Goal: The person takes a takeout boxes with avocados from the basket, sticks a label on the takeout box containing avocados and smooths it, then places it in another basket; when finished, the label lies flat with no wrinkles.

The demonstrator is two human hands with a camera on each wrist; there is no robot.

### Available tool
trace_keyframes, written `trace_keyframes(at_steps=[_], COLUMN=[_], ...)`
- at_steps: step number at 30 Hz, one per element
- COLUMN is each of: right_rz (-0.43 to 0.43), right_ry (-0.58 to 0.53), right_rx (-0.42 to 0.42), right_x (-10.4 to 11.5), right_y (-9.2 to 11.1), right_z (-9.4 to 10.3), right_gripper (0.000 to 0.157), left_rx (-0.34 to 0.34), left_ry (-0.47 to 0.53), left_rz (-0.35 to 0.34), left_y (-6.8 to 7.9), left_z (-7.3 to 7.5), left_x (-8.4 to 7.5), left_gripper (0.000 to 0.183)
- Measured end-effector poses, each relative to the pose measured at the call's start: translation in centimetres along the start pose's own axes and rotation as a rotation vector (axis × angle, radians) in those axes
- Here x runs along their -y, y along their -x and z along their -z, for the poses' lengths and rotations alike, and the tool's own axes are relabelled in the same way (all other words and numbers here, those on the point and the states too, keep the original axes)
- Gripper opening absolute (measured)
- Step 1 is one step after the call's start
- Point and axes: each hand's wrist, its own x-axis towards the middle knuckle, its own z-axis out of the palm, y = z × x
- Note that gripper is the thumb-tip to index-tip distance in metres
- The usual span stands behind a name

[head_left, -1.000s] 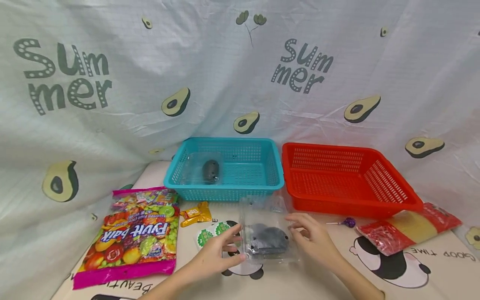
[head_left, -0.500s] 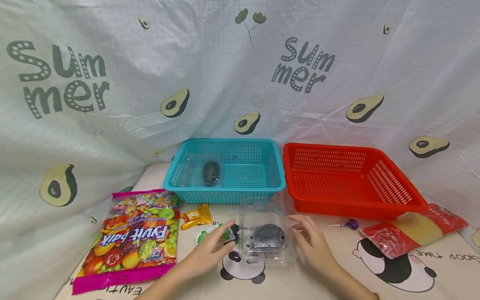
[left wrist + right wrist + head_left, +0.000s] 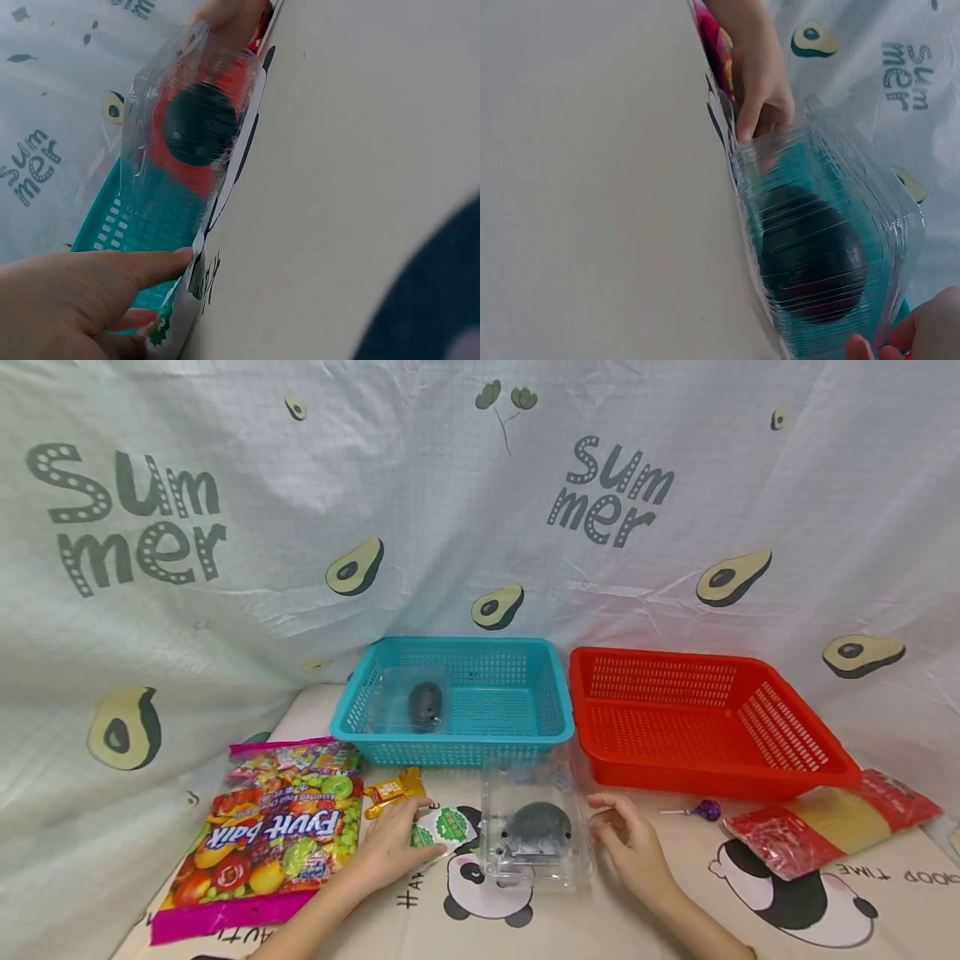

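Observation:
In the head view a clear plastic clamshell box [image 3: 538, 862] holds a dark, rounded oval thing [image 3: 540, 828] and lies on the table. My right hand [image 3: 630, 852] is beside its right side, fingers loosely bent; whether they touch the box cannot be told. My left hand [image 3: 390, 845] is left of the box, over green-and-white round-printed packets [image 3: 452, 827]. The left wrist view has its thumb and fingers [image 3: 157, 266] spread apart at the packets' edge, with a gap between them. Part of the packets is hidden under the hand.
A teal basket [image 3: 450, 750] with a similar clear box [image 3: 390, 702] stands behind, next to a red basket [image 3: 720, 779]. Candy bag [image 3: 270, 835] and orange-wrapped snack [image 3: 393, 789] lie left. A lollipop [image 3: 705, 810] and red-yellow packet [image 3: 832, 822] lie right.
My left hand has left the clamshell box's left side and moved left onto the green-and-white packets. My right hand has stayed beside the box, which lies in about the same place.

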Motion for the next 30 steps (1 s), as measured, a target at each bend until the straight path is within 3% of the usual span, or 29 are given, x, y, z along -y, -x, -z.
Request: trace_keyframes(at_steps=[4,7,11,16,22,30], right_rz=[0.029,0.088,0.290,0.531,0.617,0.573], right_ry=[-0.013,0.039,0.102,0.130,0.180,0.204], right_rx=[0.010,0.031,0.049,0.121,0.163,0.177], right_x=[-0.4,1.3,4.5,6.5,7.2,7.3], right_y=[-0.5,-1.4,-2.7,-4.3,-5.4,-5.6], right_z=[0.2,0.3,-0.2,-1.7,-3.5,-4.1], right_gripper=[0.033,0.031,0.032,0.033,0.024,0.018], left_rx=[0.040,0.068,0.072,0.112,0.139,0.123], left_ry=[0.156,0.254,0.294,0.301,0.276,0.229], left_rz=[-0.076,-0.155,-0.228,-0.308,-0.400,-0.433], left_y=[-0.1,0.1,0.7,1.2,1.5,1.7], left_z=[1.2,2.9,4.6,4.6,4.3,4.5], left_x=[-0.6,-1.9,-4.2,-7.0,-8.9,-9.3], left_gripper=[0.034,0.022,0.020,0.028,0.029,0.029])
